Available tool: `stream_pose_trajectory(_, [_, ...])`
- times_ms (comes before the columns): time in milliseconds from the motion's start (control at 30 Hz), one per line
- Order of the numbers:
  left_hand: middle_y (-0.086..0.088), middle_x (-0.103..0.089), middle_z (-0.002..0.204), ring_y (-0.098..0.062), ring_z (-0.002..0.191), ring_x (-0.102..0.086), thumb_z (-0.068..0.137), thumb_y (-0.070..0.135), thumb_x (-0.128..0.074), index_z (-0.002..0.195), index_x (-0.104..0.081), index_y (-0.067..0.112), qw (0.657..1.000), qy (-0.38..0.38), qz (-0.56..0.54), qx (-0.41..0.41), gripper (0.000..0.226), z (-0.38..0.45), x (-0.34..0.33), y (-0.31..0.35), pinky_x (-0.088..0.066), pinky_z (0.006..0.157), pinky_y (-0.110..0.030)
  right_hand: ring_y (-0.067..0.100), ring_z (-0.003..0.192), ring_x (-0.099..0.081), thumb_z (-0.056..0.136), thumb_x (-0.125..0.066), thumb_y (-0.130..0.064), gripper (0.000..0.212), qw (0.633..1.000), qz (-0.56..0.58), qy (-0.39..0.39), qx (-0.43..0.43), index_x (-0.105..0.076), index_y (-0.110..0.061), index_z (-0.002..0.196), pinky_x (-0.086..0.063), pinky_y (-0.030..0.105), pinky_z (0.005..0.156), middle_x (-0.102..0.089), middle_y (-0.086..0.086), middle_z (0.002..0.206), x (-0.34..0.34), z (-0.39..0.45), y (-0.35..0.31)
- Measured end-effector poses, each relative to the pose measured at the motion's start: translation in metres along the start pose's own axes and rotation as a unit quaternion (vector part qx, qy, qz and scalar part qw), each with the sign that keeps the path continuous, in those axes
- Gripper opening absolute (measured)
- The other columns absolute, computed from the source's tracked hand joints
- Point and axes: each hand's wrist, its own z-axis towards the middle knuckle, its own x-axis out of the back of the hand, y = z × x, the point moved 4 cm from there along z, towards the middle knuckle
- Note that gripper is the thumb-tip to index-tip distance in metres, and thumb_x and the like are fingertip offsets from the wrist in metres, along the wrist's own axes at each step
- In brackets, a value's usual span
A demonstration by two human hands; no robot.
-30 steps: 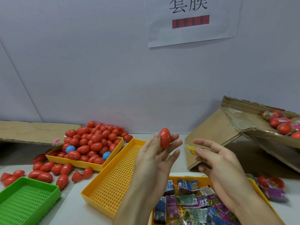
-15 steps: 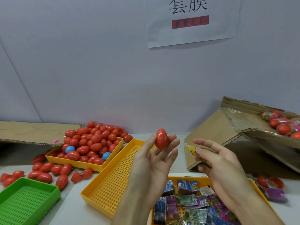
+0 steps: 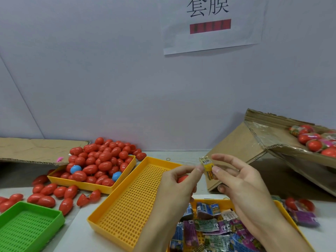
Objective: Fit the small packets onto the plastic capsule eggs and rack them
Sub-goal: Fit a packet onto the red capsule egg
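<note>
A small yellow packet (image 3: 208, 167) is held upright between my two hands, above the table. My right hand (image 3: 242, 184) pinches its right edge between thumb and fingers. My left hand (image 3: 179, 180) touches the packet's left edge with its fingertips. A red capsule egg (image 3: 182, 178) sits tucked in the left hand's curled fingers, mostly hidden. Below my hands a yellow tray (image 3: 281, 206) holds several loose printed packets (image 3: 209, 226). An empty yellow perforated tray (image 3: 131, 202) lies just left of my left forearm.
A yellow tray (image 3: 87, 184) heaped with red and two blue eggs stands at back left, with loose eggs (image 3: 47, 195) around it. A green tray (image 3: 27, 226) is at bottom left. A tilted cardboard box (image 3: 258, 142) at right holds wrapped eggs (image 3: 314, 140); more wrapped ones (image 3: 300, 208) lie beside the packet tray.
My left hand has lowered the red egg from its fingertips into its curled fingers. My right hand has brought the yellow packet up, and both hands now meet on it.
</note>
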Motion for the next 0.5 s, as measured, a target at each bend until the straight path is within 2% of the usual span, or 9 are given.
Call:
stream_pose_trajectory(133, [0.012,-0.055,0.053,-0.003,0.051,-0.048,0.087,0.028,-0.072,0.082,-0.078,0.020,1.000,0.025,-0.006,-0.001,0.011,0.0012,0.0032,-0.0020,-0.043,0.052,-0.020,0.027,0.079,-0.051,0.088,-0.067,-0.010,0.025,1.000,0.025,-0.011,-0.007,-0.075,-0.031,0.098,-0.045,0.032,0.063,-0.075,0.008,0.088,-0.0001,0.0009,-0.0001])
stream_pose_trajectory(267, [0.013,-0.058,0.055,-0.001,0.052,-0.051,0.088,0.020,-0.072,0.075,-0.077,0.020,0.999,0.047,0.010,-0.018,0.013,0.0019,0.0030,-0.0031,-0.045,0.053,-0.016,0.018,0.073,-0.050,0.083,-0.070,-0.011,0.026,0.999,0.041,-0.023,-0.014,-0.076,-0.029,0.101,-0.040,0.028,0.058,-0.070,0.005,0.079,-0.0012,-0.0001,-0.0011])
stream_pose_trajectory(333, [0.012,-0.057,0.055,-0.001,0.050,-0.049,0.086,0.017,-0.073,0.074,-0.074,0.022,0.997,0.060,0.040,-0.039,0.013,0.0010,0.0031,-0.0020,-0.044,0.051,-0.014,0.018,0.071,-0.050,0.085,-0.070,-0.010,0.027,0.999,0.026,-0.030,-0.010,-0.075,-0.029,0.103,-0.039,0.028,0.058,-0.073,0.009,0.083,-0.0031,-0.0013,-0.0020])
stream_pose_trajectory(433, [0.003,-0.054,0.062,-0.005,0.053,-0.045,0.081,0.015,-0.076,0.086,-0.072,0.031,0.993,0.067,0.071,-0.066,0.017,-0.0003,0.0027,-0.0006,-0.042,0.052,-0.017,0.017,0.073,-0.056,0.088,-0.068,-0.009,0.026,1.000,-0.012,-0.026,-0.001,-0.072,-0.027,0.107,-0.040,0.028,0.061,-0.076,0.011,0.089,-0.0044,-0.0028,-0.0039])
stream_pose_trajectory(500, [-0.002,-0.054,0.065,-0.007,0.055,-0.045,0.079,0.013,-0.076,0.093,-0.069,0.037,0.991,0.058,0.089,-0.084,0.028,-0.0007,0.0015,-0.0001,-0.042,0.053,-0.020,0.006,0.068,-0.061,0.090,-0.067,-0.009,0.027,0.999,-0.045,-0.027,0.009,-0.069,-0.027,0.110,-0.041,0.021,0.064,-0.076,0.008,0.086,-0.0049,-0.0039,-0.0058])
